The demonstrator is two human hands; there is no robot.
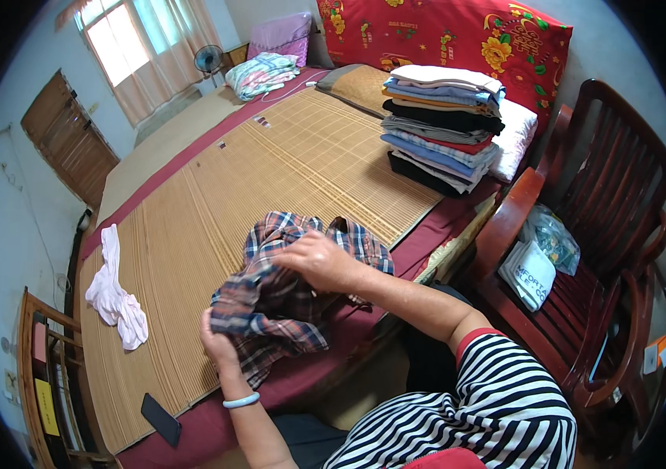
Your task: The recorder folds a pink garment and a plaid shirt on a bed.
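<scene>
A crumpled plaid shirt [270, 305] in navy, orange and white lies at the near edge of the bed, partly lifted. My left hand [218, 344], below a pale bangle, grips the shirt's left side, its fingers partly hidden by the cloth. Over the upper middle of the shirt, my right hand [317, 262] is closed on the fabric with its back toward me. Beyond my right arm stands a tall stack of folded clothes [442, 129]. A pale pink garment [116, 293] lies loosely spread to the left.
A bamboo mat [270, 168] covers the bed. A black phone [161, 420] rests near its front left corner. On the right, a dark wooden chair [575, 313] holds a folded white cloth [528, 273] and a plastic bag [553, 238]. A wooden rack [48, 375] stands at the left.
</scene>
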